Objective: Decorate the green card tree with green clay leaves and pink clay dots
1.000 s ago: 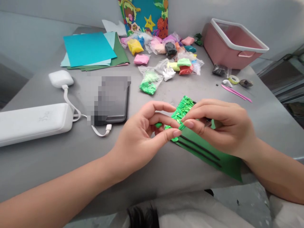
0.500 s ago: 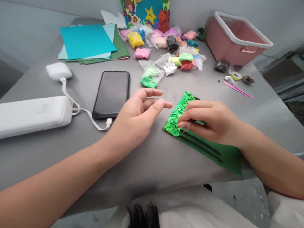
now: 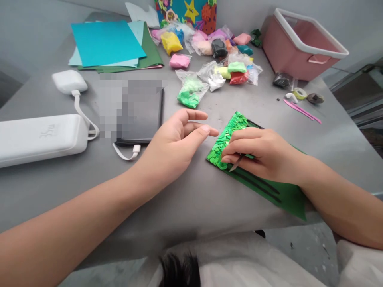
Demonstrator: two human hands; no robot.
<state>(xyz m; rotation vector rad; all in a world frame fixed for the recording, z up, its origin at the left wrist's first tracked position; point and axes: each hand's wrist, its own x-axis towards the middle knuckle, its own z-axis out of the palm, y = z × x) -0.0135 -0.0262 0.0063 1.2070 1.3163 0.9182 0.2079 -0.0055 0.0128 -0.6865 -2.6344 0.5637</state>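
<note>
Pinching thin tool (image 3: 237, 162) in my right hand (image 3: 263, 153), tip down on green card (image 3: 271, 190) near table edge, beside clay leaves (image 3: 226, 139). My left hand (image 3: 176, 145) released, fingers loose, hovering left of card.

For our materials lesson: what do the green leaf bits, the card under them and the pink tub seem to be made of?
Leaf bits: probably soft modelling clay, matt, pressed into small lumpy overlapping flakes. Card: likely paper or thin craft foam, flat, matt, with clean-cut edges. Tub: apparently moulded plastic, smooth with a slight sheen, with a white rim.
</note>
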